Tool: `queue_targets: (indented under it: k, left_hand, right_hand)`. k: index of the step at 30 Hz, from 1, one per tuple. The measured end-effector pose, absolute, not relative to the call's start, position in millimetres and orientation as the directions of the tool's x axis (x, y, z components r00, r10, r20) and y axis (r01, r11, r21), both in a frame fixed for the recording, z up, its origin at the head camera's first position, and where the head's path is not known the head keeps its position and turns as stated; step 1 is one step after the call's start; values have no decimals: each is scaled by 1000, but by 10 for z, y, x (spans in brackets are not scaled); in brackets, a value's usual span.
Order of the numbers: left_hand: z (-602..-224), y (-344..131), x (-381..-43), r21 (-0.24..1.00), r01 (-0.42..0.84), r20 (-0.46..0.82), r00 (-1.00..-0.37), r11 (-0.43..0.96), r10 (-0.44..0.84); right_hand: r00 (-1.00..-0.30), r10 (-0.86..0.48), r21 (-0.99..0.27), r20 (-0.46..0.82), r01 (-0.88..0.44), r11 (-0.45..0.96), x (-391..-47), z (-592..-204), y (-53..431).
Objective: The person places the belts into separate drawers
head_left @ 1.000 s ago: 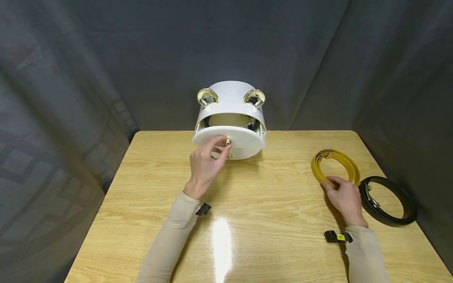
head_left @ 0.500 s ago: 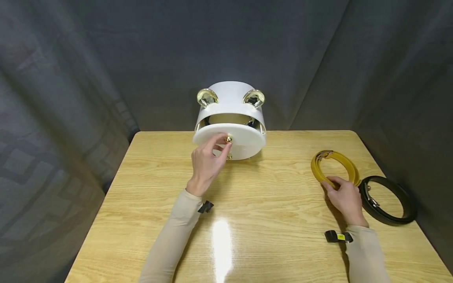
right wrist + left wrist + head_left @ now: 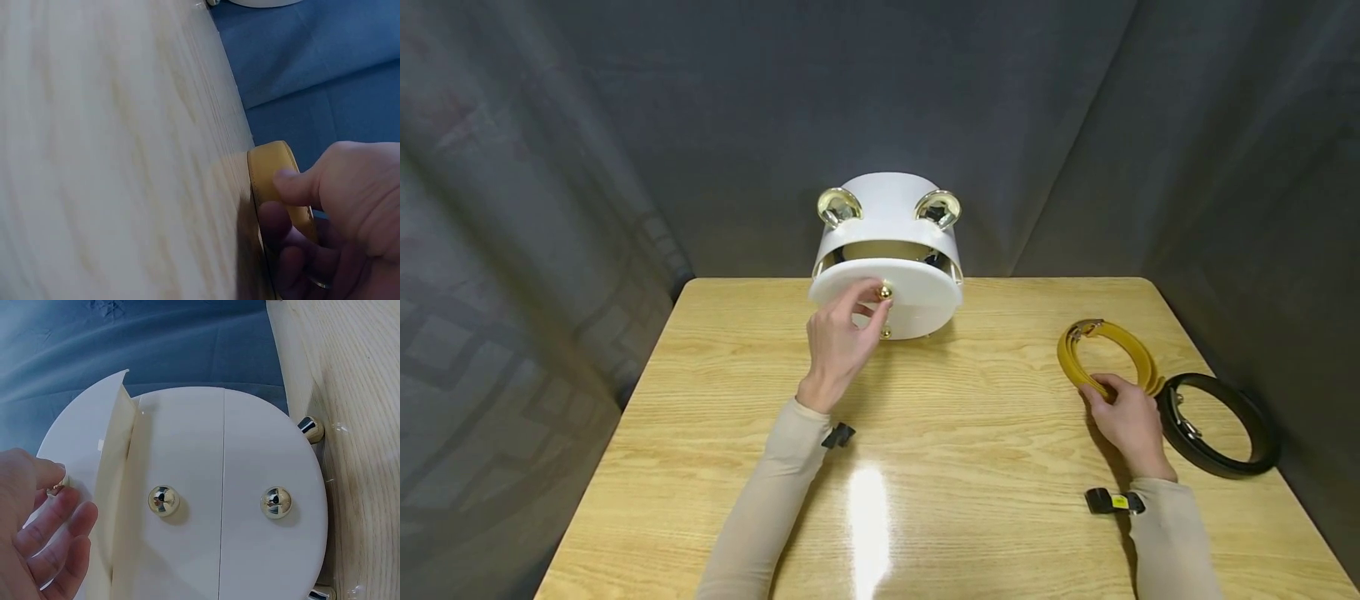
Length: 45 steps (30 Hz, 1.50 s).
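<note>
No text, brand or number legible in head view or either wrist view. Yellow label (image 3: 1120, 502) on black device (image 3: 1099, 501) at cuff of right sleeve (image 3: 1172, 533): too small to read. Pale angular pattern on curtain (image 3: 441, 342), left side of head view: too faint to tell as letters, numerals or signs.

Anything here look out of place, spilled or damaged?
Nothing stands out as odd, spilled or damaged. The top drawer is partly open, but the left hand pinches its knob, likely explaining that. The yellow belt and black belt are both coiled.
</note>
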<state>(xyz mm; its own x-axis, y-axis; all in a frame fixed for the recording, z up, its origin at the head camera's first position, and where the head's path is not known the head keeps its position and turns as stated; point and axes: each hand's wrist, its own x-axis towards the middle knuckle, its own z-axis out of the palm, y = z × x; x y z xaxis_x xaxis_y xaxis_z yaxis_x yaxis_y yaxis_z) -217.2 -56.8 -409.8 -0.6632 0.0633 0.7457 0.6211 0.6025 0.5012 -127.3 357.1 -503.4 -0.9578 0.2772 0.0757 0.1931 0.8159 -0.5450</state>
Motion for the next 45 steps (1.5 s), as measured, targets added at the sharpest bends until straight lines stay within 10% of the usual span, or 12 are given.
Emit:
queue_targets:
  k: [45]
  left_hand:
    - [-4060, -481, -2340, 566, 575, 704, -710, 590, 17]
  right_hand:
    - [-961, 265, -538, 78, 183, 823, -1248, -5045, 3574]
